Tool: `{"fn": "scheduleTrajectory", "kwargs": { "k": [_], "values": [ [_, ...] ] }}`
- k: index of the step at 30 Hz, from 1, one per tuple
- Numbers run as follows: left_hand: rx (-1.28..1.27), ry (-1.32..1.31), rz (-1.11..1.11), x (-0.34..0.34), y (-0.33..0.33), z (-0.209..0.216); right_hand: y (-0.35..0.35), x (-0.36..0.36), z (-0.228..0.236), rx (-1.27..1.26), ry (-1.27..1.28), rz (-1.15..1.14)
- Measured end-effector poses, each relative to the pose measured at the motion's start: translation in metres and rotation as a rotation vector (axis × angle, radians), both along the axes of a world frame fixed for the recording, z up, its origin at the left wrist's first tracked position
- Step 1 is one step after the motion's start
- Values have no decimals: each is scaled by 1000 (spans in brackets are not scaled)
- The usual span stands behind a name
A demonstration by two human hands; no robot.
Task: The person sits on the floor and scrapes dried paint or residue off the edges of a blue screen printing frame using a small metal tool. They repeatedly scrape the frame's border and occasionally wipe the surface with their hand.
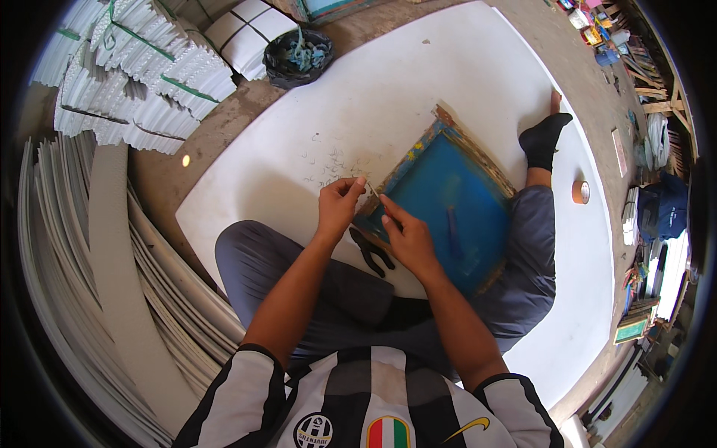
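Observation:
My left hand (339,207) is closed in a pinch just off the left corner of a wooden frame (485,160). A little lower and to the right, my right hand (409,237) is also closed, its index finger and thumb together. Between the fingertips shows a thin, light sliver, too small to name. The frame is worn and paint-stained, with a taut blue mesh screen (426,201) across it, and it leans against my right leg. Black-handled pliers (370,252) lie beside its lower left edge. Many tiny staple-like bits (336,164) are scattered beyond my left hand.
I sit on a large white sheet (261,142). A roll of brown tape (580,192) lies right of my leg. Bundled white sheets (149,75) and a black bag-lined bin (299,58) stand at far left; curved panels (112,224) line the left. Clutter fills the right side.

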State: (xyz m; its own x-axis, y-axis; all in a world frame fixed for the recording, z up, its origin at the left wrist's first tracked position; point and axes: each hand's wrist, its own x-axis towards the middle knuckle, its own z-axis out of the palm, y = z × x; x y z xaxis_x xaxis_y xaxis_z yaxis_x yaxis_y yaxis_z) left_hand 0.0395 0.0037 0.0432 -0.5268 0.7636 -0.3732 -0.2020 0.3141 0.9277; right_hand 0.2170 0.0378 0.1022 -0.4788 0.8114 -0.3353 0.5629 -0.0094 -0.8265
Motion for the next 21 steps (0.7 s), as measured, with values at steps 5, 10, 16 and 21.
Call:
{"fn": "scheduleTrajectory", "kwargs": {
  "k": [5, 10, 16, 21],
  "values": [
    [-81, 138, 54, -4, 0, -20, -2, -6, -1, -25, -7, 4],
    [-224, 529, 67, -10, 3, -2, 2, 6, -6, 50, -158, -21],
    [-118, 553, 21, 0, -1, -24, 9, 27, -10, 107, -379, 15],
    [-75, 588, -273, 17, -6, -23, 7, 34, -25, 165, -406, 78]
  ]
}}
